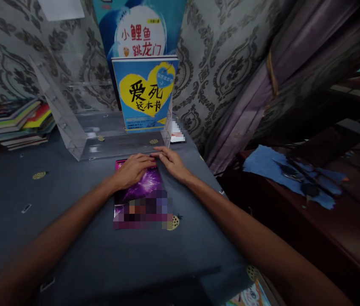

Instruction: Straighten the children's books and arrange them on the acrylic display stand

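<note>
A purple book lies flat on the grey tablecloth in front of a clear acrylic stand. My left hand rests on the book's far end with its fingers curled over the top edge. My right hand lies beside it at the book's upper right corner, fingers stretched out flat. A blue book with a yellow heart stands upright in the stand. Behind it stands a taller blue book with a white circle.
A stack of flat books lies at the far left of the table. Patterned wallpaper backs the table. Right of it hang purple curtains, and a dark wooden surface carries a blue cloth. Another book's corner shows at the bottom.
</note>
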Demonstrator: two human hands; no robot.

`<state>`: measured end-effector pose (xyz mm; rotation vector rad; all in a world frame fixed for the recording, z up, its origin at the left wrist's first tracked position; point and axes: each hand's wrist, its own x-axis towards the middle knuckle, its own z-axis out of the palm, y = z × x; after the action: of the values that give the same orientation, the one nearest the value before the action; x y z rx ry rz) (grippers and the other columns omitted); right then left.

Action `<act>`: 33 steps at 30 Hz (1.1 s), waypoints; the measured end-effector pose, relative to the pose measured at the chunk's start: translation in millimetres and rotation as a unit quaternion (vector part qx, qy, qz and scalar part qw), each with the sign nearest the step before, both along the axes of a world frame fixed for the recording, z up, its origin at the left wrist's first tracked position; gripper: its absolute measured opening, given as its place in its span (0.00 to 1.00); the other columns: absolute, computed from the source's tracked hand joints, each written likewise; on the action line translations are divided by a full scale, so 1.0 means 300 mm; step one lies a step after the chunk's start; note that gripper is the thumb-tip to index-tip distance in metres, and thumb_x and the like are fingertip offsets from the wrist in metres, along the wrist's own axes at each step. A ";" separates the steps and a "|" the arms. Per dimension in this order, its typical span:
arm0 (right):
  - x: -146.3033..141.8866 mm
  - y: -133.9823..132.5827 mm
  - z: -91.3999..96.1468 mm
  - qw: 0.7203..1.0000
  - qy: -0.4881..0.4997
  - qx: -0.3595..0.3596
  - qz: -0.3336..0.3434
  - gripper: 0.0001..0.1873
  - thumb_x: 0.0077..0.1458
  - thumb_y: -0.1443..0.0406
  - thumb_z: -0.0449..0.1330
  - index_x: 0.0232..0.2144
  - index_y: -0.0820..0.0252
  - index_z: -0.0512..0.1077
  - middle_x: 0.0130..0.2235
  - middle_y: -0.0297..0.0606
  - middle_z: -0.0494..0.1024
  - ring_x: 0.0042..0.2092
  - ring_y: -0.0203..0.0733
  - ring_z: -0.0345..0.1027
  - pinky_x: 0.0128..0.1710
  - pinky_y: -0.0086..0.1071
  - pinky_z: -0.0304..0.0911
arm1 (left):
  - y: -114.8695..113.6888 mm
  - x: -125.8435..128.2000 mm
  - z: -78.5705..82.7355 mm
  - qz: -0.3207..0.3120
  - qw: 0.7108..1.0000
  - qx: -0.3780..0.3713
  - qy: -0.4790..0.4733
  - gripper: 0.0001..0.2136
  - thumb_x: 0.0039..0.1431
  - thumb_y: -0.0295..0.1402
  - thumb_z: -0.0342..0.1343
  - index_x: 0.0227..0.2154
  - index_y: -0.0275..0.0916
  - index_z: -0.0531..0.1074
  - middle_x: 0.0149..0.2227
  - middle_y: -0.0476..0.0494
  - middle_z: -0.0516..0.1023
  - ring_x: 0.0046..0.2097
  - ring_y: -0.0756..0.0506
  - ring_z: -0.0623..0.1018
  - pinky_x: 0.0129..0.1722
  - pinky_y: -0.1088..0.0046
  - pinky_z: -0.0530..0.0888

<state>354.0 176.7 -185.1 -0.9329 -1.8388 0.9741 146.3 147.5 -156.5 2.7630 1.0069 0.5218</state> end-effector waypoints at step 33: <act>-0.004 -0.053 0.025 0.984 -0.138 0.112 0.026 0.18 0.62 0.69 0.50 0.53 0.60 0.68 0.52 0.46 0.79 0.55 0.45 0.73 0.56 0.44 0.67 | -0.144 0.040 0.045 -0.032 0.994 0.023 0.099 0.20 0.61 0.19 0.47 0.52 0.38 0.73 0.57 0.40 0.75 0.62 0.40 0.70 0.63 0.55 0.65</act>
<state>352.7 160.8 -177.6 -0.9190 -2.1624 0.6740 158.4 104.3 -143.0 2.9225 0.9509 0.2677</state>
